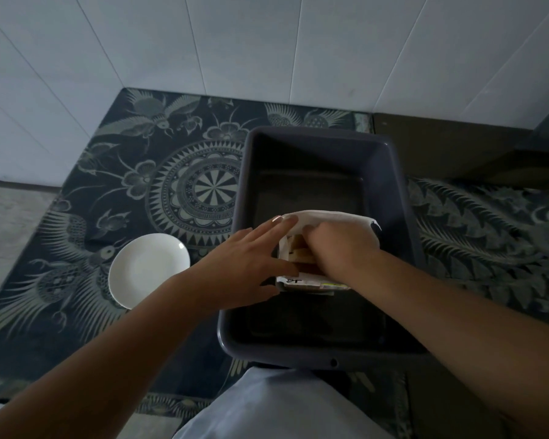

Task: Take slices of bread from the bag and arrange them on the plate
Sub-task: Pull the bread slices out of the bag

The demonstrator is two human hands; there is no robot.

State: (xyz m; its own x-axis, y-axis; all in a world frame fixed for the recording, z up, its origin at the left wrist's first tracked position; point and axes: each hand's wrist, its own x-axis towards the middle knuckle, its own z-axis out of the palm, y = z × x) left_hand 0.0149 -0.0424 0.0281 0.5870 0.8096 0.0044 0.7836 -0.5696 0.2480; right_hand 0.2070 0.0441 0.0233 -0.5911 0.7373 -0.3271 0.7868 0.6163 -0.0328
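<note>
We look down at a dark bin [390, 185] standing on a patterned cloth [159, 172] that covers the bench. Inside the bin, toward its near half, stands the bag [327, 217], its pale mouth pulled open and facing up at us. Our left hand [244, 264] lies flat against the bag's left side — fingers spread and straight, fingertips on the folded rim, thumb across the lower edge with the printed label. It steadies the bag rather than clamping it.

Our right hand [339, 245] reaches down into the opening, knuckles up, fingers curled out of sight among the bread [298, 251]; whether they are closed on a slice we cannot tell. A few tan slice edges show just left of that hand, inside the bag.

The plate [146, 267] — white, round, bare — sits on the cloth left of the bin, near the left wrist and partly under the forearm. White tiled wall rises behind.
</note>
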